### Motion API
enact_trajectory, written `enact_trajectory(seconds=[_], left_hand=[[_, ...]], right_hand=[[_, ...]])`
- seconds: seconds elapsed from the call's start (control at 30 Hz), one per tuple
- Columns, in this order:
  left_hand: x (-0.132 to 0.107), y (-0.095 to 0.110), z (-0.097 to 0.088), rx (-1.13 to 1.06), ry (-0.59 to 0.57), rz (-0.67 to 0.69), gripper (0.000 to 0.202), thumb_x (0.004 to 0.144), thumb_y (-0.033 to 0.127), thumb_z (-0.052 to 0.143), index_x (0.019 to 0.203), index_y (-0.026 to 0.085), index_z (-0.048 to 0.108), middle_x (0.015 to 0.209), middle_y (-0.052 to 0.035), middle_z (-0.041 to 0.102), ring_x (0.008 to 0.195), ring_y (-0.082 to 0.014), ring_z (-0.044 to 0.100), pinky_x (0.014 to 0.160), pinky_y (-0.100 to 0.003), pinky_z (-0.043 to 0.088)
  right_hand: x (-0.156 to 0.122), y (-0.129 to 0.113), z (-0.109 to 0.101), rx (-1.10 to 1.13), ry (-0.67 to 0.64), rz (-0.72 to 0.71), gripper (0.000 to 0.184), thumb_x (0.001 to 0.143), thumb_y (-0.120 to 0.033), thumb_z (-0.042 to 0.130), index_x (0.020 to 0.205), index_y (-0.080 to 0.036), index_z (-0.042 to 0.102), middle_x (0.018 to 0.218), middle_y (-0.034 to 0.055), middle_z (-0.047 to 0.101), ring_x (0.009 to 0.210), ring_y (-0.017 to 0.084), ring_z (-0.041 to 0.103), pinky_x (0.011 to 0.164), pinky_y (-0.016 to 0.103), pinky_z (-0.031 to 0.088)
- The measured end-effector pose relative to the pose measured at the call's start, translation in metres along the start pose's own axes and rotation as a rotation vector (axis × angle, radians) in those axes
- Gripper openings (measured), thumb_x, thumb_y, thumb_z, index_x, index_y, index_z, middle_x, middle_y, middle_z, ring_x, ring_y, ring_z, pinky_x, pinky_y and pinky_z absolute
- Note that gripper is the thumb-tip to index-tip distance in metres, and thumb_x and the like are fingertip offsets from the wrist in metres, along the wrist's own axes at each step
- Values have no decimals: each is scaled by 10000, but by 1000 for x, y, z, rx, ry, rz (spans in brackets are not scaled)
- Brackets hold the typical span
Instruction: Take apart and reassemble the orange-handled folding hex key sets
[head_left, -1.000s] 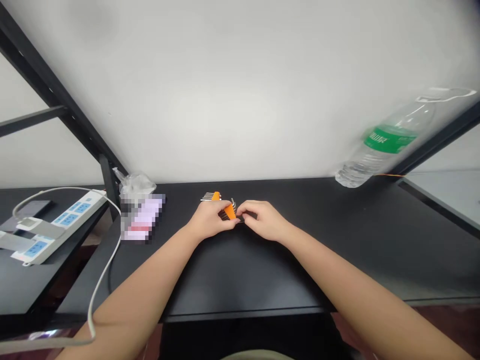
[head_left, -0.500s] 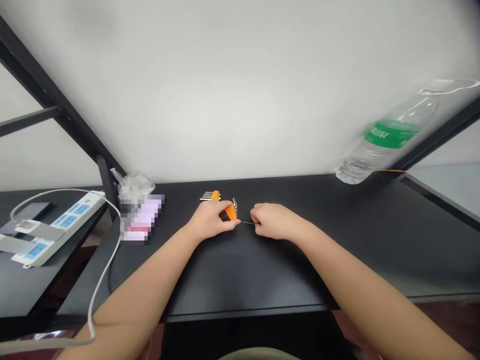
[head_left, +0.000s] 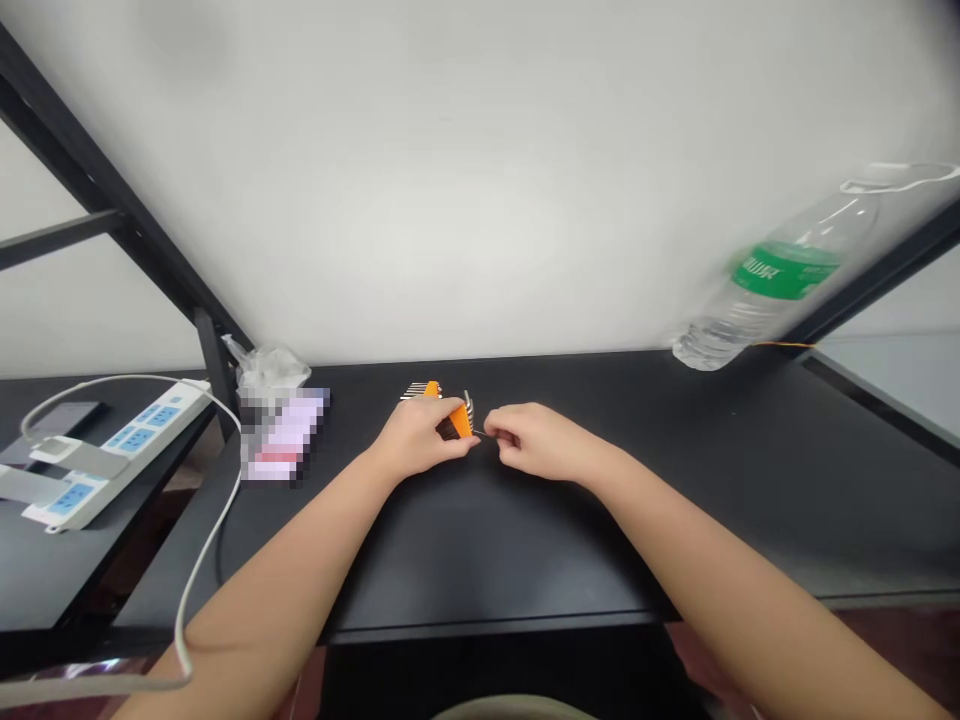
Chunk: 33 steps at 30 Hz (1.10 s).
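An orange holder with several metal hex keys (head_left: 452, 408) lies on the black table (head_left: 480, 540) near the wall. My left hand (head_left: 417, 437) is closed over the holder's near end, pressing it to the table. Just to its right, my right hand (head_left: 531, 439) pinches a thin metal key (head_left: 481, 433) between fingertips, its tip at the holder's edge. Key ends stick out behind my left hand.
A clear water bottle with a green label (head_left: 772, 285) leans at the back right. A crumpled plastic bag (head_left: 264, 367) and a blurred pink packet (head_left: 283, 433) sit left of the hands. A white power strip (head_left: 105, 455) with its cable lies on a lower shelf at far left.
My right hand pulled a thin key out to the right, then came back left toward the holder. My left hand stayed on the holder.
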<state>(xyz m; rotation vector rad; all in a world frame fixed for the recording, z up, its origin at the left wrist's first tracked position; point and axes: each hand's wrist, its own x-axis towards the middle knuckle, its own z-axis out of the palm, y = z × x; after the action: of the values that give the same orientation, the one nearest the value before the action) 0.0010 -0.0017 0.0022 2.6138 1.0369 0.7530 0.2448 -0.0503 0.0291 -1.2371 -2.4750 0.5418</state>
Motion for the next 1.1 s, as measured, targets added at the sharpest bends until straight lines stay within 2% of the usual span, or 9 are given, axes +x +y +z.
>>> enact_trajectory(seconds=[0.23,0.43,0.57,0.73,0.87,0.97,1.1], left_hand=[[0,-2,1,23,0,9,320,826,505,747,995,246,665,734,22,664,675,-162,593,660,-297,426],[0,1,-3,128,-26,9,331,822,527,738,944,229,660,727,4,650,671,-173,590,657,-310,416],[1,3,-5,123,-60,6,292,817,497,738,866,225,644,707,-1,642,665,-176,593,646,-305,410],[0,3,-5,25,2,-32,298,787,482,766,918,231,674,718,11,661,648,-155,580,652,-290,429],[-1,3,-6,-75,19,-65,301,777,480,775,912,227,684,679,33,630,594,-124,524,618,-272,420],[-1,6,-6,-187,-22,-77,266,783,449,771,853,214,667,680,35,608,593,-111,501,591,-256,410],[-1,14,-5,-314,-35,-82,233,796,401,752,888,202,672,700,29,593,612,-106,485,587,-245,409]], right_hand=[[0,3,4,-69,24,-41,144,844,-72,555,831,-196,628,782,0,588,705,134,504,659,264,354],[-5,0,-1,-138,68,-32,204,952,-145,521,925,-197,716,881,50,623,730,151,550,691,285,403],[-4,0,-4,-52,120,-73,228,998,-174,495,1046,-215,714,1007,75,666,840,181,607,760,302,453],[-2,-2,-5,66,228,-48,171,993,-198,525,927,-202,682,924,55,678,803,170,605,744,296,461],[-3,-4,-5,251,254,-16,176,987,-262,565,901,-212,710,908,45,689,755,159,635,733,302,499],[-2,-3,-1,515,222,64,161,938,-344,661,865,-213,722,903,40,690,678,154,658,676,309,544],[4,-4,11,866,170,135,211,851,-389,770,848,-190,700,818,27,688,650,167,681,654,323,586]])
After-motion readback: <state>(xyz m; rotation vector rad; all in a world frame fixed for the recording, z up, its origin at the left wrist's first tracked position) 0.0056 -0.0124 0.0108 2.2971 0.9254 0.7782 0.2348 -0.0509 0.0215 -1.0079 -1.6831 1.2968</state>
